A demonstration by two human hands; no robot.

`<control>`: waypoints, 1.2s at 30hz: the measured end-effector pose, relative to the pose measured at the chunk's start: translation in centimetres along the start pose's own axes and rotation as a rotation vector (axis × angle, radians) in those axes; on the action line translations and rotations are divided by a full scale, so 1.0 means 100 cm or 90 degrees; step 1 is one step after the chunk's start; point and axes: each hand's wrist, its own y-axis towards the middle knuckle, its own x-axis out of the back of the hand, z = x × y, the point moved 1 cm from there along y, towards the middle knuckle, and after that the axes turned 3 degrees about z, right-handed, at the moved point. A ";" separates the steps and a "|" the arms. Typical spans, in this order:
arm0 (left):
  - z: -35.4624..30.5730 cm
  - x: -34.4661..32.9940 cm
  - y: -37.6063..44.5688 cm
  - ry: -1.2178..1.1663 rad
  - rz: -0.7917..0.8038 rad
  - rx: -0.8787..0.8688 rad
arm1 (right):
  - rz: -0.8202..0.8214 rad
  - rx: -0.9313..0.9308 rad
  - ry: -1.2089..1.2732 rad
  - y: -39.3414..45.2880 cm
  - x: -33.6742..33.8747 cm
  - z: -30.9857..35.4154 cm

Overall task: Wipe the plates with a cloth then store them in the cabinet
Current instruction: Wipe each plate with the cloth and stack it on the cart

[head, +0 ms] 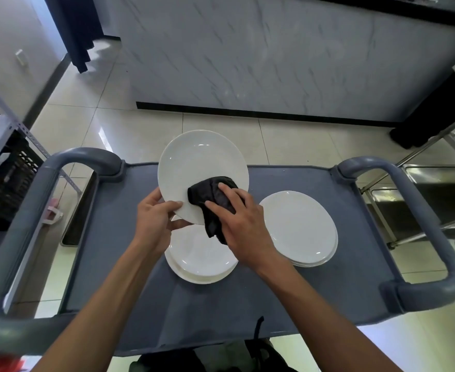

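A white plate point(194, 162) is held tilted above the grey cart top. My left hand point(155, 218) grips its near-left rim, thumb on the face and fingers underneath. My right hand point(243, 226) presses a dark cloth point(211, 202) against the plate's lower right part, with a tail of cloth hanging over the rim. Under my hands lies a short stack of white plates point(202, 261). A second short stack of white plates point(304, 229) lies to the right on the cart.
The grey cart point(314, 299) has looped handles at left point(46, 189) and right point(440, 237). A marble-fronted counter point(274, 63) stands beyond it. A steel trolley point(435, 183) is at the right, a metal shelf with a black crate point(9, 178) at the left.
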 end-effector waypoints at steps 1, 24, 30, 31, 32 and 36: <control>0.000 0.000 -0.001 0.001 0.001 0.001 | -0.002 -0.009 -0.008 0.001 0.000 -0.005; 0.020 -0.013 -0.022 0.086 0.155 0.034 | -0.089 0.006 -0.003 0.060 0.034 -0.007; 0.016 -0.010 -0.026 0.067 0.129 0.038 | -0.039 0.119 0.006 0.040 0.025 0.003; 0.014 -0.009 -0.025 0.062 0.125 0.037 | -0.037 0.126 0.011 0.036 0.023 0.004; 0.013 -0.007 -0.023 0.056 0.119 0.036 | -0.036 0.131 0.016 0.031 0.022 0.005; 0.005 -0.002 -0.018 0.058 0.107 0.013 | -0.043 0.111 0.023 0.011 0.013 0.000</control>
